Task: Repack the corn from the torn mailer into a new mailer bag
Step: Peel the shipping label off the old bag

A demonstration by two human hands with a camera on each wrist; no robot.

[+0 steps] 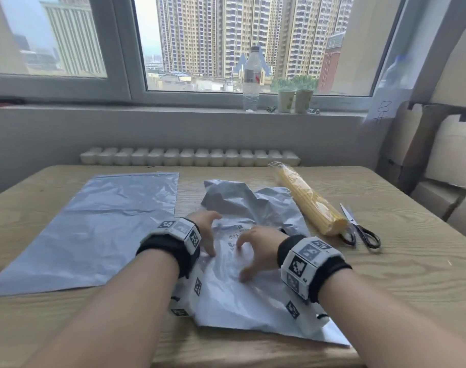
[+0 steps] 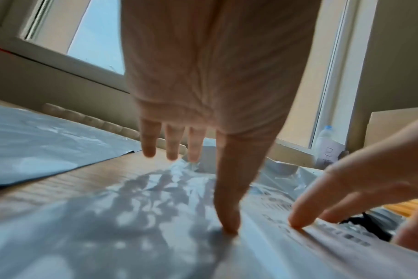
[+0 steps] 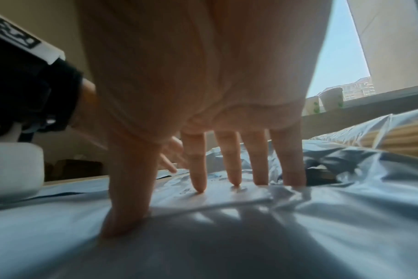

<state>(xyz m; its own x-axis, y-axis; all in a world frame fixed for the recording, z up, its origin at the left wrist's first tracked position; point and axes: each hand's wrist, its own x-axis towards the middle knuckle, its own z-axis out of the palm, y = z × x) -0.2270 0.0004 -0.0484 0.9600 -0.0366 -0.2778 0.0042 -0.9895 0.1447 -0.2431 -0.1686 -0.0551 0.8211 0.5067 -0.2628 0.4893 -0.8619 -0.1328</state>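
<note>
Corn [image 1: 310, 201] in clear wrap lies on the bench [image 1: 385, 235], beside my crumpled torn mailer [image 1: 253, 288], partly hiding scissors [image 1: 359, 229]. My left hand [image 1: 205, 229] and right hand [image 1: 258, 248] press it with spread fingers, gripping nothing; its label is blurred.

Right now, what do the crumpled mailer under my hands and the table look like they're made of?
Crumpled mailer: thin plastic film, probably poly, silvery grey and glossy; it creases sharply and catches the light. Table: pale wood or wood-look laminate, matte, with visible grain lines.
</note>
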